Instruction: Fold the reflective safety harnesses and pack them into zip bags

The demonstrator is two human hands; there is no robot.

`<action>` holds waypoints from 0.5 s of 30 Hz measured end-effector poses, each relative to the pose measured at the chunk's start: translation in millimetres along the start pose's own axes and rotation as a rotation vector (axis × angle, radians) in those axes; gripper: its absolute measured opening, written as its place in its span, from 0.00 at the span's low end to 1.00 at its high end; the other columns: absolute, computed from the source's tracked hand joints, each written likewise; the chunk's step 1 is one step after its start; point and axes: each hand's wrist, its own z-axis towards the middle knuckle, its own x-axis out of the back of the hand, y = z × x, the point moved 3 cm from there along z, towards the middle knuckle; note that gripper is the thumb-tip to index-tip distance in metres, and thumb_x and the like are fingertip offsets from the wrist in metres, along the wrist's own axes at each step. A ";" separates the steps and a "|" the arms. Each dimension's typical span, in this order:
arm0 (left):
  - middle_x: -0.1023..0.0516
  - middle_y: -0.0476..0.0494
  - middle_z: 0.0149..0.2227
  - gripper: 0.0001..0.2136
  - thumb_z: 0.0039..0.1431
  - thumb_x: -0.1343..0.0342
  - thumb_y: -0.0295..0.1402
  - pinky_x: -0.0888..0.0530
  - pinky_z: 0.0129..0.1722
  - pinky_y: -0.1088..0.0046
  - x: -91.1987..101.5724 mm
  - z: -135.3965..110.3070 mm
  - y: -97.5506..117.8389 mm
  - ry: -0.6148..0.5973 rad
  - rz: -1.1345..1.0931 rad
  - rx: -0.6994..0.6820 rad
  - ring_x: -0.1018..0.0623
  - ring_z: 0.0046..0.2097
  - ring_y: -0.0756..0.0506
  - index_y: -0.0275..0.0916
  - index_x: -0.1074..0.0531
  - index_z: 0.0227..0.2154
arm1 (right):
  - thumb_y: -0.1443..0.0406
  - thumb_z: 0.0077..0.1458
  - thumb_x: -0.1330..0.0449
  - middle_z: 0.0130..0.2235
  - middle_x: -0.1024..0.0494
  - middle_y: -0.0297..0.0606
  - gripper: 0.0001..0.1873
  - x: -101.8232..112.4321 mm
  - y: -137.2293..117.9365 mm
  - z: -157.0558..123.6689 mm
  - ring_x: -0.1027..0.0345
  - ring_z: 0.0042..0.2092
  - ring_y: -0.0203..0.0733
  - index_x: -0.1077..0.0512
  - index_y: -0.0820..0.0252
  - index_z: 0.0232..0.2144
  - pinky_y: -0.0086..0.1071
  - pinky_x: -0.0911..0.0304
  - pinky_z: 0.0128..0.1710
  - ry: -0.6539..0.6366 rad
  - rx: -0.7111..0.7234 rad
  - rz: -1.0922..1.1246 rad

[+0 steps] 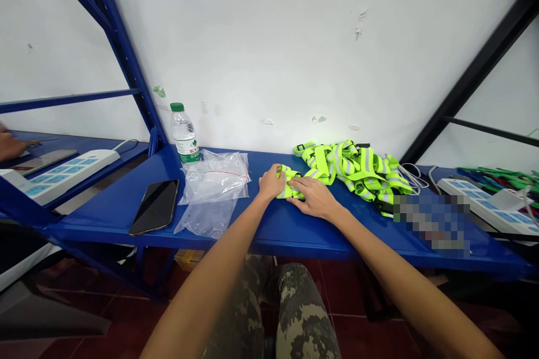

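A folded bundle of neon-yellow reflective strap [288, 186] with silver stripes lies on the blue table in front of me. My left hand [272, 182] grips its left end with bent fingers. From the right, my right hand [314, 195] holds the bundle's other side, fingers over the top and thumb along the near edge. Part of the bundle is hidden under both hands. Just to its right, a loose heap of the same reflective straps [357, 168] lies tangled, with black buckles showing at its edges.
Left of my hands are clear plastic bags [214, 179], a black phone [155, 206] and a green-capped water bottle [184, 133]. Power strips [71, 175] lie on either side. Blue metal posts [126, 50] rise at left; another person's hand [10, 145] is at far left.
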 end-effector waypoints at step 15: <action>0.18 0.37 0.38 0.18 0.67 0.64 0.35 0.29 0.42 0.64 27.6 -16.3 14.2 0.232 0.233 0.176 0.20 0.43 0.38 0.41 0.27 0.39 | 0.45 0.62 0.56 0.21 0.34 0.33 0.31 1.0 31.4 47.6 0.42 0.25 0.37 0.34 0.60 0.20 0.31 0.53 0.27 -0.196 -0.271 0.305</action>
